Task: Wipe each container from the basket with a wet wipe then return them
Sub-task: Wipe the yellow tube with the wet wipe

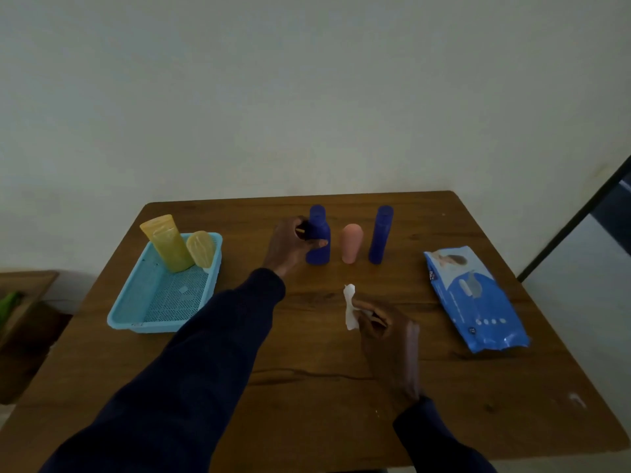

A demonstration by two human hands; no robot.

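A light blue plastic mesh basket [150, 327] on the brown wooden desk [307, 387] holds two yellow plastic bottles [169, 244]. The left hand [290, 244] wraps its grip round an upright dark blue plastic bottle [319, 250]; a pink bottle [351, 242] and a taller blue bottle [380, 233] stand beside it. The right hand [386, 332] pinches a crumpled white wet wipe [350, 307].

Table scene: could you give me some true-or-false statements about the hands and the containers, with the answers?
1. The left hand grips a blue bottle. True.
2. The right hand is empty. False: it holds a white wipe.
3. The basket holds a tall yellow container and a shorter yellow container. True.
4. The pink container lies in the basket. False: it stands on the table beside a second blue bottle.
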